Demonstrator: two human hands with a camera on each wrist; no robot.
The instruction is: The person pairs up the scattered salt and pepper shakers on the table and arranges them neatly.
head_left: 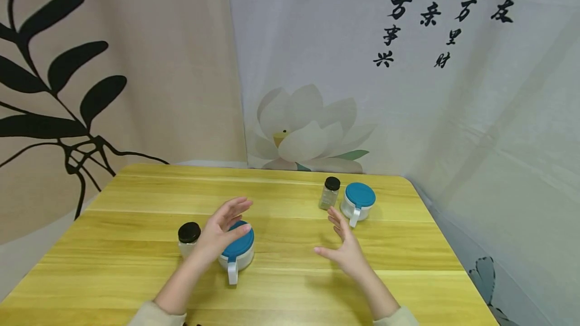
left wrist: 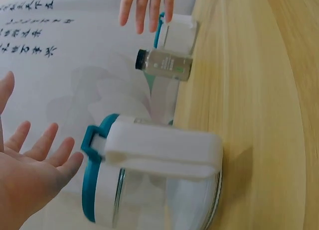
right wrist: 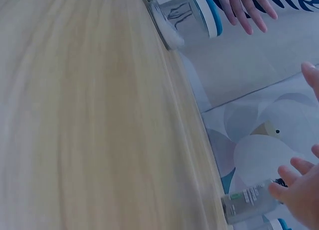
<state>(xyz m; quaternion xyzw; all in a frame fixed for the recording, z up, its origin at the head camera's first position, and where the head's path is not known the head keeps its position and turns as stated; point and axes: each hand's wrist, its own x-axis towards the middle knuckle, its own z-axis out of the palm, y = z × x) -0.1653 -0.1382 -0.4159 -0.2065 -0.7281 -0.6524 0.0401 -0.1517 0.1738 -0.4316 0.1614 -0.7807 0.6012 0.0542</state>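
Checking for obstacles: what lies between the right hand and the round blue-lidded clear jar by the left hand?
Bare yellow wooden tabletop separates the right hand from the jar in the head view.

Left hand (head_left: pixel 222 229) is partly covering near blue lid (head_left: pixel 242 245); forearm (head_left: pixel 181 281) is hiding base of near bottle (head_left: pixel 189 233). Label (left wrist: pixel 172 64) on far bottle (left wrist: pixel 185 69) is showing blurred.

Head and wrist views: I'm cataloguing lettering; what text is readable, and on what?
"睦万事兴": backdrop cloth, leftmost column.
"生万里财": backdrop cloth, third column.
"亲", "友": second, fourth columns; characters above unclear.
Bottle label: too blurred in both wrist views.
Backdrop cloth, left wrist view: too small.
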